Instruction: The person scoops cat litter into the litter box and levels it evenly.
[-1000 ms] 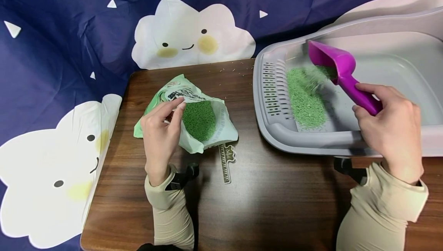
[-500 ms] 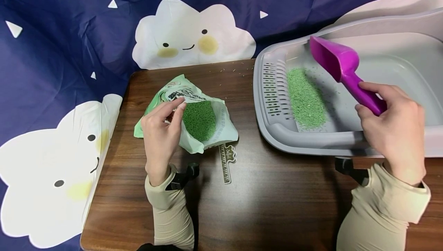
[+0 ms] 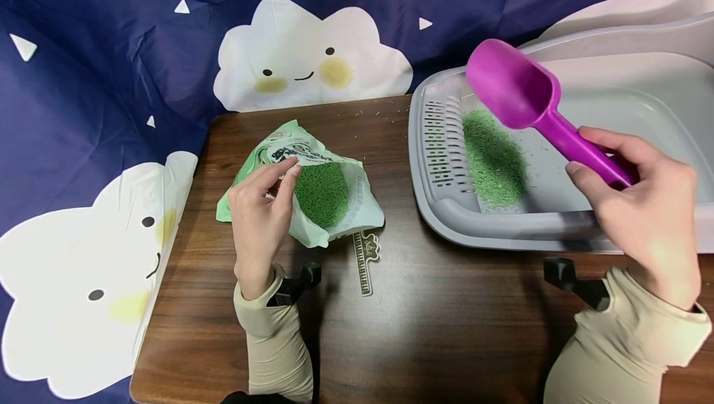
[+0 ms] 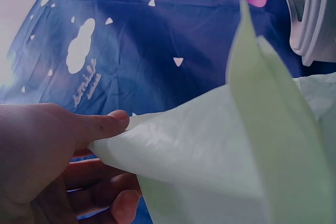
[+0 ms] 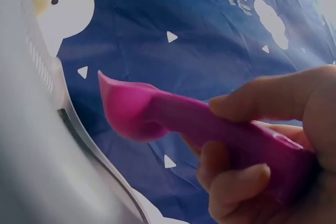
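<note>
My right hand (image 3: 649, 206) grips the handle of a purple scoop (image 3: 510, 85), which hangs over the left end of a grey litter box (image 3: 502, 230). The scoop's bowl faces up and looks empty. Green litter pellets (image 3: 493, 162) lie in a heap beneath it, beside the slotted ledge. At the left, my left hand (image 3: 259, 215) pinches the edge of an open pale green bag (image 3: 365, 202) that holds more green pellets. In the left wrist view, the thumb lies over the bag's rim (image 4: 194, 135). The right wrist view shows fingers curled round the scoop handle (image 5: 210, 124).
A small ruler-like card (image 3: 364, 264) lies on the brown wooden table (image 3: 424, 329), partly under the bag. Stray pellets are scattered near the table's back edge. A dark blue cloud-print cloth (image 3: 167, 57) hangs behind and at the left.
The last pellets have fallen from the scoop onto the heap. My right hand has lifted the scoop and turned its bowl upward. The left hand has stayed in place.
</note>
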`<control>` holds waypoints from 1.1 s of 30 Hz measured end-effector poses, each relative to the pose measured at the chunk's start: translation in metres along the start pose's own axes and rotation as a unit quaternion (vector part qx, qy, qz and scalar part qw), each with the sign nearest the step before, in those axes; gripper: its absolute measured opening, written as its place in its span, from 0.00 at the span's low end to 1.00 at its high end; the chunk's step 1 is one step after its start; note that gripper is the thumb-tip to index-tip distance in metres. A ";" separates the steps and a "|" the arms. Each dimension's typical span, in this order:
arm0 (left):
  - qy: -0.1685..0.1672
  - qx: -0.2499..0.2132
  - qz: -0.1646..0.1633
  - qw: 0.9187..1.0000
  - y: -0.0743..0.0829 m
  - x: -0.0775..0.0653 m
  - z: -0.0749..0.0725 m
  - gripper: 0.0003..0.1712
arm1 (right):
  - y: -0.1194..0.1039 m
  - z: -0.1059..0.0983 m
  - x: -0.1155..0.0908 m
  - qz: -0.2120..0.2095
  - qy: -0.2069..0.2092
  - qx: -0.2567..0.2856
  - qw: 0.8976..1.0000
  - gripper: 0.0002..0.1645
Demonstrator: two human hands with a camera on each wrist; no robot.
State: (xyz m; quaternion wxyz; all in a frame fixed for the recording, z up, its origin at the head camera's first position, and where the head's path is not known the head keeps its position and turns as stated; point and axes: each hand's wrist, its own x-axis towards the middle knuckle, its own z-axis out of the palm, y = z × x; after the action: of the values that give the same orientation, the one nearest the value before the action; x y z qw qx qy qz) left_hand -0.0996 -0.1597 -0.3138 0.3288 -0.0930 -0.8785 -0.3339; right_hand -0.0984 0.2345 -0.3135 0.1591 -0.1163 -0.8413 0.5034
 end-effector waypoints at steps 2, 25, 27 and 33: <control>-0.001 0.000 0.000 1.000 0.000 0.000 0.000 0.09 | -0.002 0.001 -0.001 -0.003 0.001 0.017 1.000 0.22; 0.007 -0.005 -0.001 1.000 0.000 0.000 0.001 0.08 | -0.004 0.004 -0.007 -0.097 -0.122 0.020 0.988 0.22; 0.008 -0.007 -0.002 1.000 0.000 0.000 0.001 0.08 | -0.005 0.005 -0.008 -0.098 -0.136 0.016 0.986 0.22; 0.003 -0.006 -0.001 1.000 0.000 0.000 0.001 0.09 | -0.006 0.005 -0.012 -0.100 -0.186 0.008 0.977 0.23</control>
State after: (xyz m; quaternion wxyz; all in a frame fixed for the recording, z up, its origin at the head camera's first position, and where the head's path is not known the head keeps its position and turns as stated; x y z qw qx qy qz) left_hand -0.0999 -0.1596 -0.3145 0.3305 -0.0927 -0.8756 -0.3398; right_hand -0.0894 0.2234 -0.3118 0.0503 0.0651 -0.8595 0.5044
